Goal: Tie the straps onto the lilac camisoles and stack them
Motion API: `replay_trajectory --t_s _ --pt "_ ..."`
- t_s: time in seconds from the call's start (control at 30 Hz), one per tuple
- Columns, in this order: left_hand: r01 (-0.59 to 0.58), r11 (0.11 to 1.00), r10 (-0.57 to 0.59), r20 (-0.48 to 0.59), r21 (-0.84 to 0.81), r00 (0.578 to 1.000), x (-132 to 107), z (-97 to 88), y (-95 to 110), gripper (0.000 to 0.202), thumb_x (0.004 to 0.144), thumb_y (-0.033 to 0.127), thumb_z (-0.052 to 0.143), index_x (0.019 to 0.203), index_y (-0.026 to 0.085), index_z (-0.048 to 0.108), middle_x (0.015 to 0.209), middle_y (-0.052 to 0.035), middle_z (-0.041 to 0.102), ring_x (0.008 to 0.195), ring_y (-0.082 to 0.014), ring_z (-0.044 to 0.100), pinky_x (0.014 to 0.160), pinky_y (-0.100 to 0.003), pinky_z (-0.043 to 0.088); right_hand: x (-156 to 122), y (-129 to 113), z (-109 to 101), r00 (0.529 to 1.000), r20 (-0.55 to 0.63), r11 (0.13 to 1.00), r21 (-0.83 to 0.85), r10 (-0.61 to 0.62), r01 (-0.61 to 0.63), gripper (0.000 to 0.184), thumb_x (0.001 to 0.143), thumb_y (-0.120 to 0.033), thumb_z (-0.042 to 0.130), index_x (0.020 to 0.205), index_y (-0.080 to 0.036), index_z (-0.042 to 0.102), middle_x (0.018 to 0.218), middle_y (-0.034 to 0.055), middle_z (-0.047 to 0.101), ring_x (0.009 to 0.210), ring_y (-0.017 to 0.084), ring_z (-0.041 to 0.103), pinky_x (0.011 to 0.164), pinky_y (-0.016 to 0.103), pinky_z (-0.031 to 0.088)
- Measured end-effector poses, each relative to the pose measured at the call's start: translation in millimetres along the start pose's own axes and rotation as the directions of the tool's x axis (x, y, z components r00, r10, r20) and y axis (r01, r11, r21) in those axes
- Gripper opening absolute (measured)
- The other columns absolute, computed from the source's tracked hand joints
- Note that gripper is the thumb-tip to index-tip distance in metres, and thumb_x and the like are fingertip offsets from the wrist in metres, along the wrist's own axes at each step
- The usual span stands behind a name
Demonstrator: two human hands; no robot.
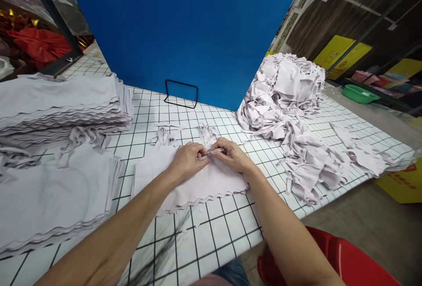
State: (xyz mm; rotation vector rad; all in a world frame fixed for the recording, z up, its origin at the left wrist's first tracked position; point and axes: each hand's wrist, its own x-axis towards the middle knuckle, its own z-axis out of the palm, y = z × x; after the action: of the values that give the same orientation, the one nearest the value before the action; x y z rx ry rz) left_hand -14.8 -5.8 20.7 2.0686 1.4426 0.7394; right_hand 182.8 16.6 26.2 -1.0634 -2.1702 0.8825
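Observation:
A pale camisole-like fabric garment (198, 185) with a wavy hem and thin straps lies flat on the table in front of me. My left hand (189, 158) pinches its upper edge near the middle. Right beside it, my right hand (229, 154) grips the same edge, fingertips almost meeting the left ones. Something small sits between the fingertips, too hidden to make out. The two straps (207, 134) lie bunched beyond my hands.
Neat stacks of similar garments (56, 101) stand at the left. A crumpled heap of them (286, 88) spreads along the right. A blue panel (184, 31) rises behind a black wire stand (181, 94). A red stool (329, 255) is below the white gridded table (227, 229).

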Motion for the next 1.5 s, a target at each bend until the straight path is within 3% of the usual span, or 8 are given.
replay_trajectory --t_s 0.27,0.6,0.8,1.0,1.2,1.5 --pt "0.086 0.991 -0.086 0.007 -0.099 0.996 -0.6 5.8 3.3 0.024 0.076 0.035 0.068 0.063 0.018 0.059 0.056 0.0045 0.046 0.055 -0.0113 0.043 0.059 -0.026 0.034 1.0 6.1 2.9 1.000 -0.028 0.999 0.035 0.001 0.000 0.016 0.090 -0.034 0.063 0.092 -0.020 0.069 0.085 0.0027 0.058 0.077 0.014 0.051 0.066 0.027 0.039" --pt "0.102 0.988 -0.100 0.021 -0.118 0.995 -2.8 6.7 8.9 0.012 0.078 0.027 0.068 0.069 0.018 0.069 0.058 0.0031 0.052 0.062 -0.0126 0.050 0.065 -0.027 0.038 -2.4 8.7 -6.9 0.999 0.041 1.000 -0.005 -0.018 0.018 0.008 0.086 -0.024 0.064 0.086 -0.018 0.069 0.085 0.0023 0.064 0.078 0.013 0.057 0.069 0.027 0.043" --pt "0.099 0.981 -0.099 0.008 -0.165 0.995 -3.3 8.5 8.3 0.013 0.077 0.032 0.070 0.076 0.020 0.075 0.057 0.0039 0.052 0.056 -0.0106 0.047 0.065 -0.027 0.040 -2.8 5.4 -7.5 0.998 0.045 0.996 -0.084 -0.035 0.039 0.008 0.085 -0.021 0.063 0.085 -0.017 0.069 0.084 0.0033 0.066 0.079 0.014 0.058 0.070 0.027 0.044" --pt "0.064 0.987 -0.066 -0.012 -0.147 0.998 -3.4 9.5 9.2 0.014 0.079 0.028 0.067 0.074 0.019 0.075 0.058 0.0026 0.055 0.057 -0.0108 0.049 0.064 -0.027 0.040 -3.5 4.6 -6.9 0.996 0.066 0.997 -0.039 -0.059 0.062 0.014 0.086 -0.022 0.064 0.096 -0.018 0.072 0.091 0.0042 0.070 0.082 0.014 0.061 0.072 0.027 0.047" --pt "0.069 0.994 -0.069 0.014 -0.086 0.998 -2.2 10.9 7.9 0.008 0.075 0.027 0.070 0.075 0.020 0.074 0.064 0.0013 0.061 0.064 -0.0135 0.054 0.070 -0.030 0.043 -5.0 -0.3 -9.1 0.991 0.072 0.976 -0.177 -0.114 0.126 0.010 0.085 -0.016 0.063 0.084 -0.018 0.072 0.078 0.0027 0.070 0.079 0.015 0.060 0.075 0.029 0.046" --pt "0.037 0.998 -0.035 0.047 -0.041 0.998 -1.7 11.1 7.5 0.012 0.075 0.031 0.069 0.073 0.020 0.072 0.072 -0.0010 0.067 0.076 -0.0182 0.059 0.083 -0.036 0.045 -12.2 -5.5 -18.9 0.996 0.083 0.983 -0.184 0.044 -0.028 0.009 0.083 -0.016 0.061 0.083 -0.016 0.069 0.079 0.0023 0.067 0.070 0.012 0.057 0.065 0.025 0.043"
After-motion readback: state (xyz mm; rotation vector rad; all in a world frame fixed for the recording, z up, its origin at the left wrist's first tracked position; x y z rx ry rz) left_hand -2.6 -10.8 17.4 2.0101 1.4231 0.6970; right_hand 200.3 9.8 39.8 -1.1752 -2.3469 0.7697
